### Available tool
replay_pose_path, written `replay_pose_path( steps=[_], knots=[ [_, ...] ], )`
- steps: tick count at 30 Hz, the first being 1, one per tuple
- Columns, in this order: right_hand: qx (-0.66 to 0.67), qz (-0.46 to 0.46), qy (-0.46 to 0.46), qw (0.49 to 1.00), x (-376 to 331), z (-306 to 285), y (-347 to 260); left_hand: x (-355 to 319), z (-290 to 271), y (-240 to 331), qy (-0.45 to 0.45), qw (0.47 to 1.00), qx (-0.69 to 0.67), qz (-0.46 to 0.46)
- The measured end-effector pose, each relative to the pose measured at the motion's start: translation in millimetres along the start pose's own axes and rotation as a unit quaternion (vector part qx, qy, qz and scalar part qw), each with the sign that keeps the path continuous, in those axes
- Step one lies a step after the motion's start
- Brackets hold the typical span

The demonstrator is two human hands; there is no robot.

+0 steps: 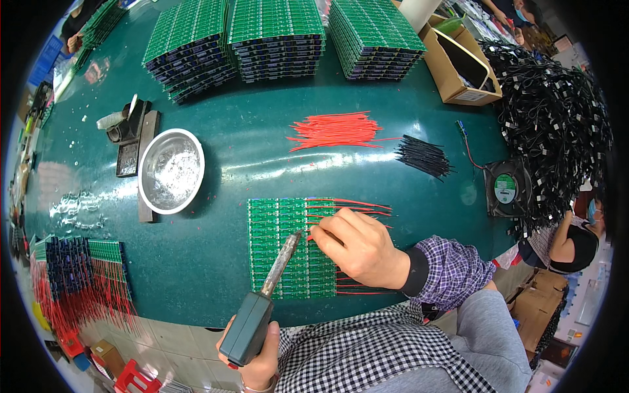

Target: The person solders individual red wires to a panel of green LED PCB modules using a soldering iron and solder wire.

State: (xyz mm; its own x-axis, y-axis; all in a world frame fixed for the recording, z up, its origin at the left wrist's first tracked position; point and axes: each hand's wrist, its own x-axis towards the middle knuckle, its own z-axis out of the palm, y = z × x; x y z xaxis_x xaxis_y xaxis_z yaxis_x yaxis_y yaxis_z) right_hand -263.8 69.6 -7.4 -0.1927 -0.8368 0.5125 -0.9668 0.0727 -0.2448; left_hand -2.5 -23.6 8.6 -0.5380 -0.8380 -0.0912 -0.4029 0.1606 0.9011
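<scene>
Left hand fisted round soldering iron — right hand fingertips pinching red wire on circuit board.

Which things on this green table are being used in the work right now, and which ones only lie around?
In use:
- left hand holding the soldering iron
- right hand on a red wire at the green circuit board panel

Lying about:
- loose red wires
- black wires
- metal bowl
- small fan
- stacked boards
- cardboard box

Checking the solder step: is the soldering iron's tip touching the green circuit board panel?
Cannot tell. In the head view the soldering iron tip ends over the circuit board panel beside the right hand; contact isn't visible.
</scene>
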Motion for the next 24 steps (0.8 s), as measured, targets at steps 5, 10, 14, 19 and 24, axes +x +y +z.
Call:
replay_pose_path(
  steps=[5, 10, 14, 19, 24],
  knots=[
    [-0.006, 0.0, 0.004, 1.0, -1, 2, 0, 10, 10, 8, 0.033, 0.999, 0.001, 0.028],
    [-0.006, 0.001, 0.008, 1.0, 0, 2, -1, 13, 9, 10, 0.011, 0.999, 0.016, 0.038],
    [-0.005, 0.001, 0.006, 1.0, 0, 1, -1, 6, 5, 2, 0.007, 1.0, 0.009, 0.016],
    [-0.009, 0.002, -0.002, 1.0, 0, 0, -2, -4, -2, -2, 0.019, 1.0, -0.014, -0.017],
    [-0.01, 0.001, 0.001, 1.0, -3, 0, -5, -11, -5, -8, 0.019, 1.0, 0.004, 0.001]
  ],
)
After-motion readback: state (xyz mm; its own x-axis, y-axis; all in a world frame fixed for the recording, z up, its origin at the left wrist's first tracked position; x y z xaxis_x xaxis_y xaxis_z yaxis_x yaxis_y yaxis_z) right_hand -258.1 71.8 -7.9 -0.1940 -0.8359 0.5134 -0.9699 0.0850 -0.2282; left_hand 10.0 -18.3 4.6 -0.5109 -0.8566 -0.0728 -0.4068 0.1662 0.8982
